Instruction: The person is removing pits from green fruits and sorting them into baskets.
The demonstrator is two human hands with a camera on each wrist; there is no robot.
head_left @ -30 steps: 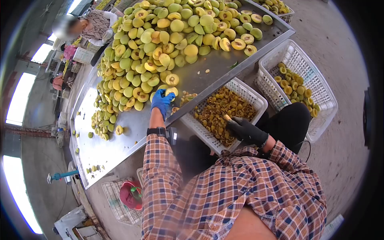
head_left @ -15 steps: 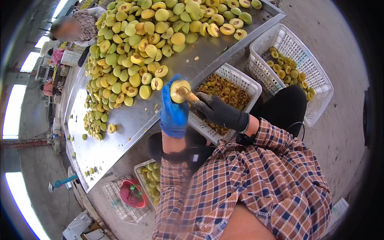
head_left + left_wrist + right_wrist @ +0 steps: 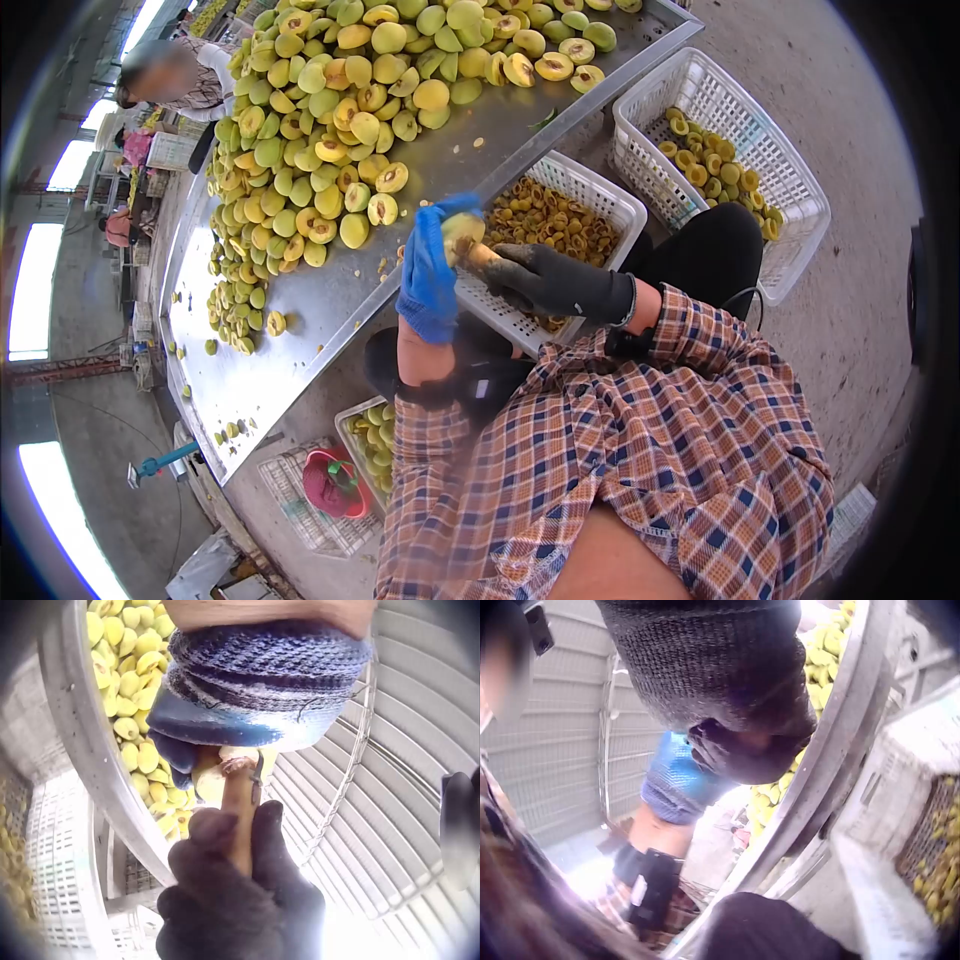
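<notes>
My left hand (image 3: pixel 430 270), in a blue glove, grips a yellow peach half (image 3: pixel 462 235) just off the steel table's (image 3: pixel 300 330) front edge. In a black glove, my right hand (image 3: pixel 545 280) holds a wooden-handled pitting tool (image 3: pixel 480 258) whose tip is pressed into the fruit. The left wrist view shows the peach half (image 3: pixel 214 776) under the blue glove (image 3: pixel 225 712), with the tool handle (image 3: pixel 241 817) rising from the black glove (image 3: pixel 240 900). The right wrist view shows only the black glove (image 3: pixel 727 690) and the blue glove (image 3: pixel 676 780) behind it; the fruit is hidden.
A big pile of green-yellow peaches (image 3: pixel 330 120) covers the table. A white basket of pits (image 3: pixel 620 215) hangs below its edge, and a basket of pitted halves (image 3: pixel 790 190) stands to the right. A crate of fruit (image 3: pixel 375 440) sits under the table. Another person (image 3: pixel 170 75) works at the far end.
My left hand took a peach half off the table and brought it back over the basket edge. My right hand rose from the pit basket and set the tool into the fruit.
</notes>
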